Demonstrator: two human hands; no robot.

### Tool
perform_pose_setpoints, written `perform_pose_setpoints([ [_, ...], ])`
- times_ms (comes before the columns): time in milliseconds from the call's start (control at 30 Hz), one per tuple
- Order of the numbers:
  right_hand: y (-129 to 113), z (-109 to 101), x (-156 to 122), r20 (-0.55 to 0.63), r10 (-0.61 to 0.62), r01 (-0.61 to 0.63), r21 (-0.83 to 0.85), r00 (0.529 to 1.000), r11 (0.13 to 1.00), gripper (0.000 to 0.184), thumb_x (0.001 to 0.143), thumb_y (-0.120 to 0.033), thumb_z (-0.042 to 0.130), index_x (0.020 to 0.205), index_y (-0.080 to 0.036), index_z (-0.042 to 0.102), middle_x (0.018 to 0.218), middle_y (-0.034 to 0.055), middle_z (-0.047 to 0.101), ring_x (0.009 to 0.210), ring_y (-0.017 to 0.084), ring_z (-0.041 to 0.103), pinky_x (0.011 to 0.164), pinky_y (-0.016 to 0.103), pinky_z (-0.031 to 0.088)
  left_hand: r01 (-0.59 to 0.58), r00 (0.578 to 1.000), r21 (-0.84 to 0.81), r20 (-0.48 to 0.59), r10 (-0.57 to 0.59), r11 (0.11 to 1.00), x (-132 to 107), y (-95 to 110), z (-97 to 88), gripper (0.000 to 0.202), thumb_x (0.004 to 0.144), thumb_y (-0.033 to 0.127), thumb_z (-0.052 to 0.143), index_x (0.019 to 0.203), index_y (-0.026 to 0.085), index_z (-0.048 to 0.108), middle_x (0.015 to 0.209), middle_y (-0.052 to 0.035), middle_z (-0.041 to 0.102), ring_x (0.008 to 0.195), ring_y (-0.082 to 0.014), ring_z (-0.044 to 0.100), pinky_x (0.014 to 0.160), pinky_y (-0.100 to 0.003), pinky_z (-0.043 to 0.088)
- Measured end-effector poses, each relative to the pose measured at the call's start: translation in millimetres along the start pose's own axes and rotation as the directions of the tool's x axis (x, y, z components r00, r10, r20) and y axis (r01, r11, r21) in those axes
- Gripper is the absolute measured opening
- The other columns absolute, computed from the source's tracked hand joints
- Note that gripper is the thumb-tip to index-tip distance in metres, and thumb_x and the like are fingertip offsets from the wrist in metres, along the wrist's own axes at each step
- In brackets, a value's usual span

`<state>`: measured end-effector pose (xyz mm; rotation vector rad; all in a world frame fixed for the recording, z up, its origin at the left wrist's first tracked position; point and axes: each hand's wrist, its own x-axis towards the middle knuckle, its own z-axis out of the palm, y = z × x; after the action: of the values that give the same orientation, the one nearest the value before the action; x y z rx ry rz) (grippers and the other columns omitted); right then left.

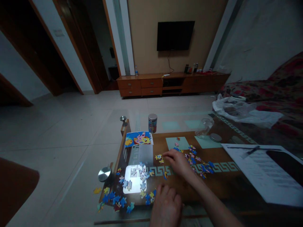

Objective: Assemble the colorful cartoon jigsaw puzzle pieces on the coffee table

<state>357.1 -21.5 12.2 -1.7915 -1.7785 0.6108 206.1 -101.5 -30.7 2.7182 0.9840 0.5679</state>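
Observation:
My right hand [177, 161] reaches over the glass table, index finger and thumb pinched at the edge of a small cluster of yellow puzzle pieces [159, 157]. My left hand [167, 205] rests at the near table edge with its fingers curled; what they hold, if anything, is hidden. Left of it lie loose blue puzzle pieces [115, 199]. Several grey puzzle pieces [143, 175] lie on and beside a bright white rounded patch [134, 187]. More mixed puzzle pieces [193, 159] spread to the right of my right hand. A cartoon picture sheet [139, 139] lies at the far left.
A lidded canister [152, 123] stands at the far edge. To the right are a clear jar [205, 126], a round lid [215, 137], and printed papers [258, 171] with a pen [251, 152] and a dark phone-like object [284, 164]. White plastic bags [248, 113] lie beyond.

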Motion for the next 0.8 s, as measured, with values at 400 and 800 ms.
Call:
perform_pose_setpoints([
  [400, 52, -89, -45, -0.292, 0.159, -0.193, -0.091, 0.943, 0.977, 0.027, 0.084, -0.022, 0.048, 0.095, -0.017, 0.073, 0.1, 0.0102, 0.073, 0.095, 0.024, 0.065, 0.088, 0.034, 0.047, 0.079, 0.993, -0.028, -0.086, -0.081, 0.997, -6, 5, -1.5, 0.02, 0.084, 0.01, 0.053, 0.092, 0.022, 0.067, 0.119, -0.004, 0.067, 0.111, -0.0224, 0.059, 0.099, -0.044, 0.042],
  [800, 62, -104, -80, 0.018, 0.34, -0.298, -0.44, 0.94, 0.847, 0.015, 0.08, -0.013, 0.058, 0.082, -0.018, 0.072, 0.09, 0.0078, 0.07, 0.086, 0.022, 0.065, 0.072, 0.028, 0.041, 0.204, 0.976, 0.167, 0.04, -0.213, 0.965, 2, 10, -1.9, 0.028, 0.081, 0.008, 0.054, 0.099, 0.02, 0.07, 0.133, -0.0134, 0.06, 0.123, -0.0305, 0.054, 0.1, -0.052, 0.043],
])
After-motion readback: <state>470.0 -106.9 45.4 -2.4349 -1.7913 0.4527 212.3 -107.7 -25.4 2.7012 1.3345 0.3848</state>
